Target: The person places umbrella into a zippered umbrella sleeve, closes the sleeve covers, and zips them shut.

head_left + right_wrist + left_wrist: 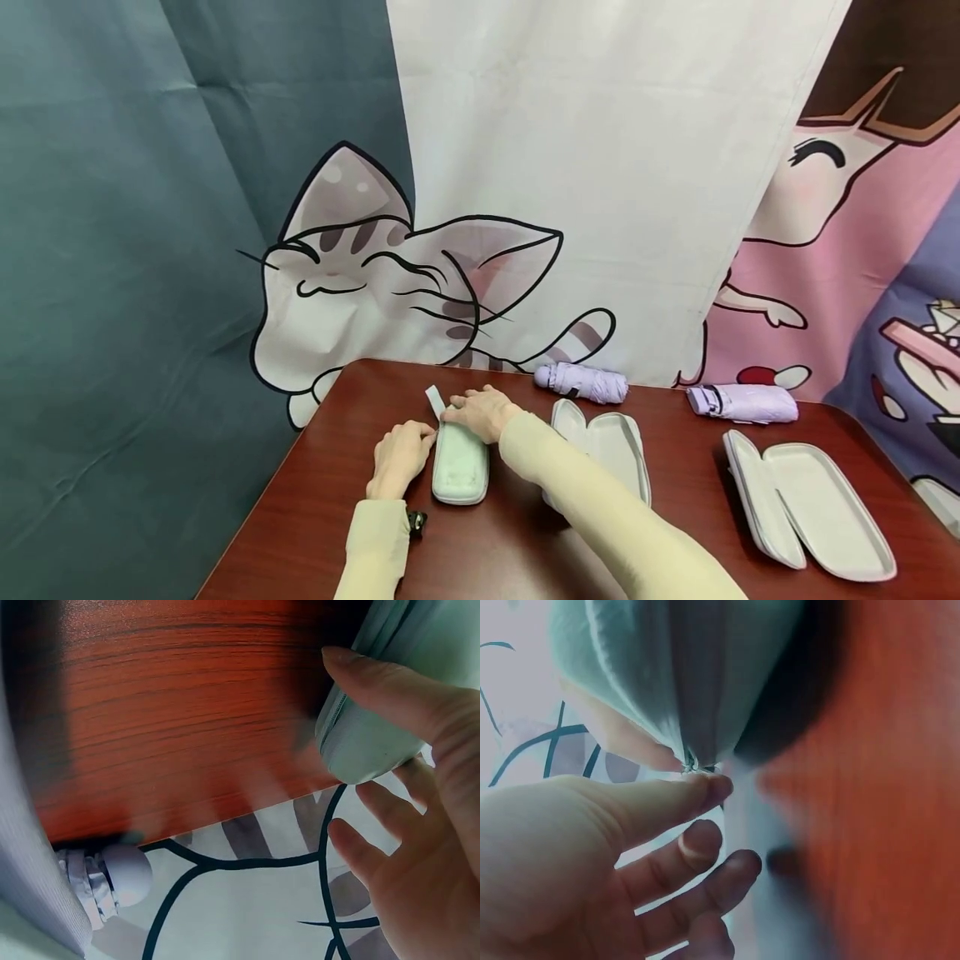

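In the head view, a reddish-brown tabletop (300, 525) stands before a cartoon-printed cloth (637, 167) (a smiling cat included). The green case (460, 471) lies near the tabletop's left edge; two lilac umbrellas (600, 386) lie along its far edge, nearer than them two open pale cases (836, 504). The left wrist view shows the left hand (622, 855) pinching the case's zip end; the right wrist view, the right hand (420, 802) grasping its far end.
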`<state>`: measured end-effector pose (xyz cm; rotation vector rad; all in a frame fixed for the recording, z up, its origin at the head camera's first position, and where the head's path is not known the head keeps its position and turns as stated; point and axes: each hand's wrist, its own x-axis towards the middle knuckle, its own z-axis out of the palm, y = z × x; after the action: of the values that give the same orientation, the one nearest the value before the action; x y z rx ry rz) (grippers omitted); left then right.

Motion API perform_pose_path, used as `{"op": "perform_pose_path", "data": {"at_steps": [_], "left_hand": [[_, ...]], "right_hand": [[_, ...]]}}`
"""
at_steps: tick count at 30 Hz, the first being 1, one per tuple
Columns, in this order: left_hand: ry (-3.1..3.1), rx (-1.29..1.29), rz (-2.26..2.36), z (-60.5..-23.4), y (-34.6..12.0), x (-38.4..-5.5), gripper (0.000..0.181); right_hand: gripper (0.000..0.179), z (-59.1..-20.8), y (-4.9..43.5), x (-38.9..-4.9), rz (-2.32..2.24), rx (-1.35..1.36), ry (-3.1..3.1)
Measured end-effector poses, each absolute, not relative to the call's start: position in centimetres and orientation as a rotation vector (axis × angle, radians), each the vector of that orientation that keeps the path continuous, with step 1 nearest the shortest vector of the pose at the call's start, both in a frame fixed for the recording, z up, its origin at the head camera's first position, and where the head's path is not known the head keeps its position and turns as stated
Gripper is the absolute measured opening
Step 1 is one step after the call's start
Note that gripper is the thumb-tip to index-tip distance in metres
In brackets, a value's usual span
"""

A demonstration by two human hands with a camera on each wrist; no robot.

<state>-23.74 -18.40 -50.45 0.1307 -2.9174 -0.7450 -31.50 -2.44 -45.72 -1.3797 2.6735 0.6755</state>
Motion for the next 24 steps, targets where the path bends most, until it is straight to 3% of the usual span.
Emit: {"op": "perform_pose_path", "data": {"at_steps": [18,24], "left_hand": [[-2.963,-0.035,-0.634,-50.3,-20.4,-21.4,0.011],[-2.964,-0.078,-0.607,-50.4,-21.3,-20.8,0.012]], "right_hand": [[0.049,-46.2,-3.4,-30.6,0.602,-1.193,2.73],[0.065,-46.1,-3.1,-30.5,0.592,-1.14,2.769]]}}
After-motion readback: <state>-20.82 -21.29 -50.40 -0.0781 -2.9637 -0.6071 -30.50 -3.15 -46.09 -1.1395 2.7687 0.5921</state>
